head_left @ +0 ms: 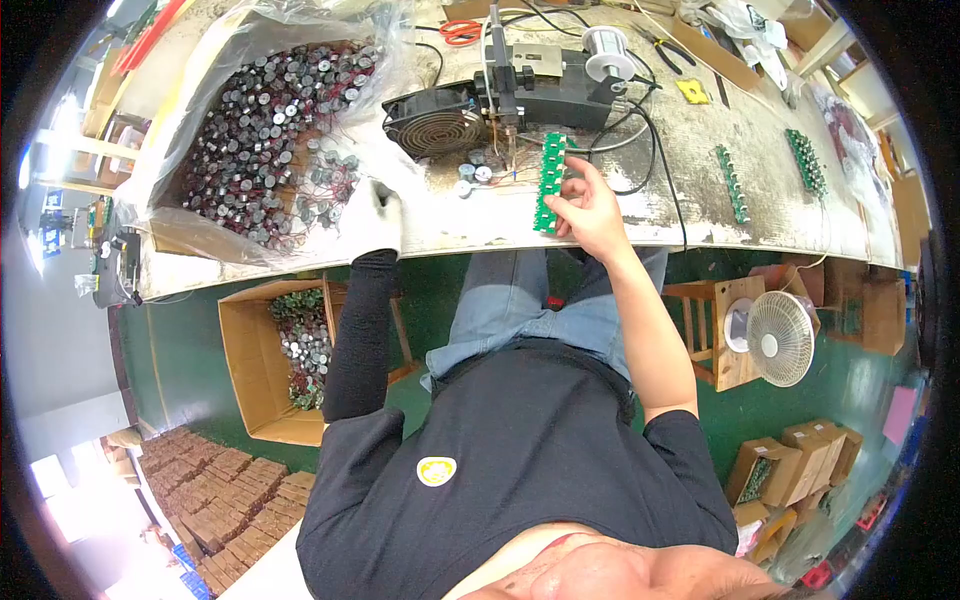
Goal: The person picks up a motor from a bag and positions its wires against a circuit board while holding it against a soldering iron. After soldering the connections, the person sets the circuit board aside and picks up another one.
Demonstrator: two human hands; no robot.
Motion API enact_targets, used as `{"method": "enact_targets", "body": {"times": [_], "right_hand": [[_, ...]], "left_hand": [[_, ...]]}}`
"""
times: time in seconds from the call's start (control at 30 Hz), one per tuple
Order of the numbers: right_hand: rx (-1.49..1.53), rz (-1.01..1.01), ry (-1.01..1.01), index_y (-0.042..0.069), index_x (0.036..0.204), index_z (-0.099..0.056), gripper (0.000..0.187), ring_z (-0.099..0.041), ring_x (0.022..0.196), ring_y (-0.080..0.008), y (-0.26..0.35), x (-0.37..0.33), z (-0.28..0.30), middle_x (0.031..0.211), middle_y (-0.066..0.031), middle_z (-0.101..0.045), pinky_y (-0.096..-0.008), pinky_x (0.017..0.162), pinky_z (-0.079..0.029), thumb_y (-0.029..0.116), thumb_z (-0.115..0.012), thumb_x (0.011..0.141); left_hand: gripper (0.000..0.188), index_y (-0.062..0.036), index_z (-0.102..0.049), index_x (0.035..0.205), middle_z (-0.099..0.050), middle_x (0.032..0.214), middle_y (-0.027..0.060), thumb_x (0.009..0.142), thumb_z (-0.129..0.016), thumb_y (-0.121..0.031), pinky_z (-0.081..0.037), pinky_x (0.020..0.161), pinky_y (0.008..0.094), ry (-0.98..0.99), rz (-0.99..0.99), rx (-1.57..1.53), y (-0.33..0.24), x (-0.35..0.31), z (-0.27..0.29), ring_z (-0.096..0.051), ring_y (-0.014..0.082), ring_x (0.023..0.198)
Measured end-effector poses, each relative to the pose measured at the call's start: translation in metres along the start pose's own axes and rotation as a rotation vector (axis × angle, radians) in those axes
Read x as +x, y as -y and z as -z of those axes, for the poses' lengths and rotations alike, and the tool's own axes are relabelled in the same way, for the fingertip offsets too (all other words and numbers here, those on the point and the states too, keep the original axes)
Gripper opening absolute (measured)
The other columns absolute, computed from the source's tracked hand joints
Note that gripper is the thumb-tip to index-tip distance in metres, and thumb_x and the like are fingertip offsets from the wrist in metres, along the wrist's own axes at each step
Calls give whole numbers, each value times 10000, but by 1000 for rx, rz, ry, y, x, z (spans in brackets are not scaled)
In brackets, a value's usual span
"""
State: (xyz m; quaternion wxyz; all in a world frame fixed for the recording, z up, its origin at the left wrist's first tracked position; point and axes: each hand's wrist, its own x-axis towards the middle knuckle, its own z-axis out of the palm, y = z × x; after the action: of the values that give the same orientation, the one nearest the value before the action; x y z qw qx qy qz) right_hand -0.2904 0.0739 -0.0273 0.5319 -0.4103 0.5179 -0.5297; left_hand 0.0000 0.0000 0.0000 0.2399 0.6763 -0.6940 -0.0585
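Note:
My right hand (588, 212) is closed on a narrow green circuit board strip (551, 185), held upright over the front of the table, thumb on its near face. Just left of the strip stands a soldering machine (508, 95) with a vertical head and a thin tip. Several small round motors (478, 174) with thin wires lie beneath it. My left hand (372, 215), in a white glove, is beside the plastic-lined box (165, 243) of loose motors (265, 130). Its fingers blend into the pale plastic, so their grip is unclear.
A black fan (436, 122) and a solder spool (608, 54) flank the machine. Black cables (660, 170) trail to the table edge. Two more board strips (732, 184) lie at right, below pliers (668, 55). A cardboard box (262, 365) and a white fan (780, 340) stand below the table.

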Motion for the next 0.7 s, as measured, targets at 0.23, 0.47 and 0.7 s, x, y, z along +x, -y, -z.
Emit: {"method": "enact_targets", "body": {"times": [0.23, 0.47, 0.7], "right_hand": [[28, -27, -9, -45, 1350, -293, 673, -585, 558, -130, 3, 0, 0, 940, -152, -583, -240, 433, -470, 16, -668, 794], [40, -56, 2, -28, 1357, -297, 690, -595, 613, -118, 13, -3, -6, 997, -153, -578, -219, 471, -479, -7, -680, 783], [-4, -64, 35, 1, 1397, -269, 772, -615, 675, -121, 15, -3, -5, 1051, -163, -561, -214, 517, -504, -43, -696, 756]], "left_hand": [[161, -7, -597, 967, -646, 878, 96, 844, -652, -92, -503, 651, 263, -136, 253, -634, -5, -10, 9, -617, 148, 758], [267, 21, -500, 1067, -639, 957, 127, 859, -651, -50, -517, 629, 235, 171, 426, -1141, -33, -36, 0, -617, 150, 709], [293, 48, -591, 1146, -652, 1041, 131, 890, -631, -90, -533, 737, 264, 340, 398, -1177, -47, -54, -24, -643, 160, 825]]}}
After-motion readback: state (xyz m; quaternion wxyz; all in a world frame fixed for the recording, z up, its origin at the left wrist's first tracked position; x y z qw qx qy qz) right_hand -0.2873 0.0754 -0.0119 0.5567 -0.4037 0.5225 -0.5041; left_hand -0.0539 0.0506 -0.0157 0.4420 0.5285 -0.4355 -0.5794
